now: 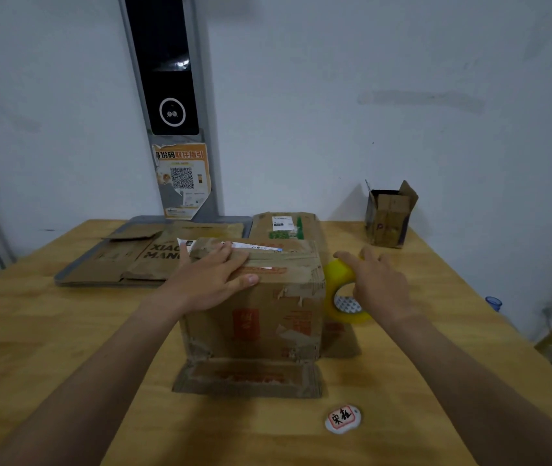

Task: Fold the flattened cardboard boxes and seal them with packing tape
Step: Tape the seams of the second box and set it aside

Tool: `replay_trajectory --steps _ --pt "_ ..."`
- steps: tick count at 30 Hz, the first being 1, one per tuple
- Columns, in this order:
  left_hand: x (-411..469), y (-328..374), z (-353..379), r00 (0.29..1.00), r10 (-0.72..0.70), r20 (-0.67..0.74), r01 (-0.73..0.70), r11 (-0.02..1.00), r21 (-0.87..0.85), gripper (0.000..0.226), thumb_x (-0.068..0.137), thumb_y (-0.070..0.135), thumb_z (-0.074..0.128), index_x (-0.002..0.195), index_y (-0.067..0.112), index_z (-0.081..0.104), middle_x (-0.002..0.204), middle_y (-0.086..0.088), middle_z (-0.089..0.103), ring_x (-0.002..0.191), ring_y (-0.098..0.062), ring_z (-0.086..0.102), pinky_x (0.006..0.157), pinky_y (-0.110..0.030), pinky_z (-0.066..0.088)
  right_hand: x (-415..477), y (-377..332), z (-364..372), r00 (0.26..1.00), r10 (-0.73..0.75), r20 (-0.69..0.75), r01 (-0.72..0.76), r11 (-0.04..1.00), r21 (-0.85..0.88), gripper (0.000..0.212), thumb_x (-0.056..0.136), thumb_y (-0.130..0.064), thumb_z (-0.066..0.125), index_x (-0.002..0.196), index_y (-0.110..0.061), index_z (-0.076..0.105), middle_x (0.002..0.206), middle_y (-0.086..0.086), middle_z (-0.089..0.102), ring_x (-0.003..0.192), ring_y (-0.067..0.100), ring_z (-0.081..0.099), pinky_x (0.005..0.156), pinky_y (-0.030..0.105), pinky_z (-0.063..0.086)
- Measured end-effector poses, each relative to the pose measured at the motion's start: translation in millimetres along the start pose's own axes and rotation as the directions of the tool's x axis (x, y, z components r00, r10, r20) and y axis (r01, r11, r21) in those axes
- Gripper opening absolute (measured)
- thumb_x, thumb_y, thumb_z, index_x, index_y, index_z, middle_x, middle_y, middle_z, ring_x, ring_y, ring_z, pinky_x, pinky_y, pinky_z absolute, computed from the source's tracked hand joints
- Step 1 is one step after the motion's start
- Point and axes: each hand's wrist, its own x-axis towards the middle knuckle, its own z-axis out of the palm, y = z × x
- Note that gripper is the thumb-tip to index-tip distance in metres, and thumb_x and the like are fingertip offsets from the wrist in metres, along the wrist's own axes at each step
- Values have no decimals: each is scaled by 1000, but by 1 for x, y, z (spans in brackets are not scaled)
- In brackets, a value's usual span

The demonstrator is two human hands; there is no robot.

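**Risks**
- The top flaps of the box [261, 307] are held down only by the left grip [207, 280], which lies open and flat across them with fingers straight. If that pressure eases before tape crosses the seam, the flaps are likely to spring up and the seam to gape.
- The right grip [378, 290] is closed around the tape roll [338, 274], at 3 o'clock of the box and against its upper right edge. An angled pull would probably lay the strip crooked or wrinkled. I cannot tell whether a strip already runs from roll to box.
- The cardboard is worn, with torn patches and old tape remnants. New tape may bond poorly there.
- The lower flaps [251, 378] are splayed out on the counter [66, 348] at 6 and 3 o'clock, so that end appears unsealed. A hard sideways pull could skid or rack the box.

**Condition of the box**
It stands upright at the centre of the counter, brown, with red printing on the near face, scuffed corners and a white label along the far top edge.

**Surroundings**
- Flattened boxes [140, 257] lie at 10 o'clock.
- A small open box [389, 216] stands at 1 o'clock, well apart.
- A white badge [342, 418] lies at 5 o'clock.
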Motion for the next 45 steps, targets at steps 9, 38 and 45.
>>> replay_trajectory --steps 9,38,45 --pt "26 98 1 980 198 -19 -198 979 -50 80 94 78 20 161 34 17 171 4 8 157 -26 4 120 -67 8 -2 -9 2 998 -62 -4 62 998 -15 78 86 -6 70 146 -41 36 122 4 45 107 32 46 53 35 38" --pt "-114 18 9 961 -56 -269 -61 912 -405 45 100 25 57 144 34 55 140 1 48 136 -22 40 115 -43 32 -112 -80 -35 916 -399 52 245 656 714 79 74 -58 84 144 -44 49 142 -14 54 124 10 50 94 33 49" --pt "-148 -5 8 946 124 -301 -247 876 -415 53 96 2 55 140 31 61 144 12 51 135 -3 43 111 -25 36 -128 -104 -52 793 -590 152 272 566 778 61 77 -63 79 132 -49 59 99 -38 62 78 -16 59 54 9 45"
